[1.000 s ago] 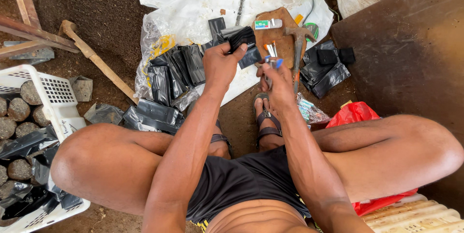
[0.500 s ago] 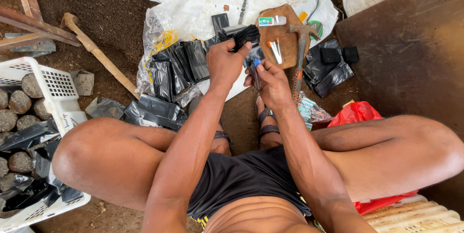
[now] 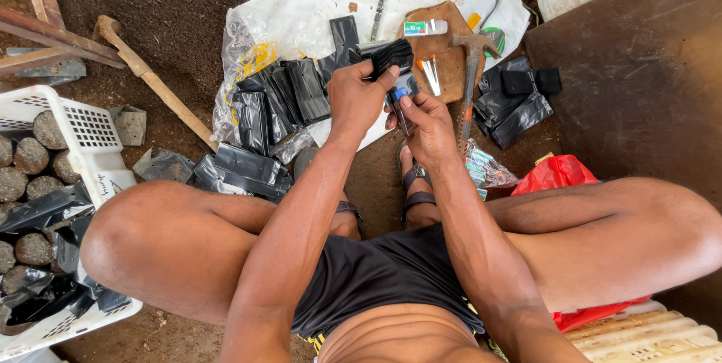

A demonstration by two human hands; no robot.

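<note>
The person wears black shorts (image 3: pixel 376 273) with a small yellow mark near the waist, at the lower middle of the frame. Dark strap sandals (image 3: pixel 416 182) are on the feet. Arms, legs and chest have no clothing.

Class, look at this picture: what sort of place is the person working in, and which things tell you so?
Probably an outdoor plant-nursery work spot on bare soil. Clues: stacks of black plastic bags on a sheet, a white crate holding soil-filled bags, and a hammer on a wooden board. The left hand grips folded black bags.
</note>
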